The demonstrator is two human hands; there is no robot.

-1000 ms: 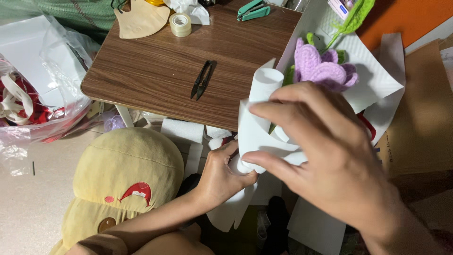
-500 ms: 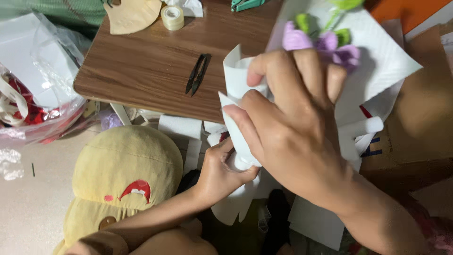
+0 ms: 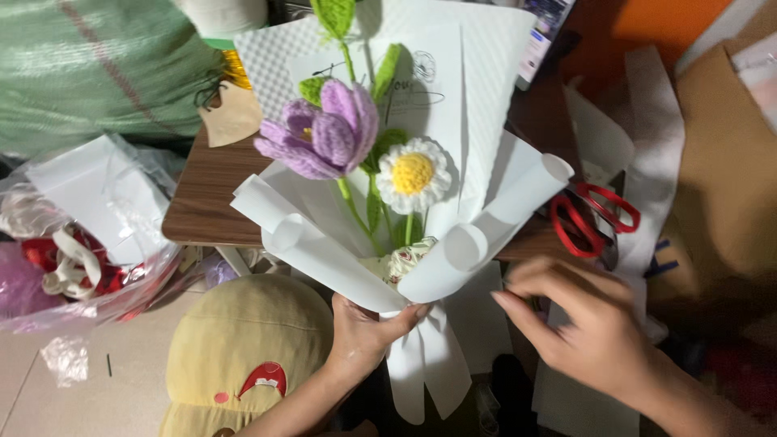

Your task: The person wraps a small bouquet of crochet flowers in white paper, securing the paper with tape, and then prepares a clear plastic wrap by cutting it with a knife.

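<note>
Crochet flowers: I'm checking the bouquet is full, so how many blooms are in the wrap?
2 show clearly: a purple tulip upper left and a white daisy to its right. A small pale floral piece sits low in the white wrap; more may be hidden.

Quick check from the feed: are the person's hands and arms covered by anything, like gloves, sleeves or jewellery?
Both are bare. The left hand and right hand wear no gloves, and no rings or watch show. No sleeve is visible on either forearm within the frame. The right hand is motion-blurred, so small details there are uncertain.
</note>
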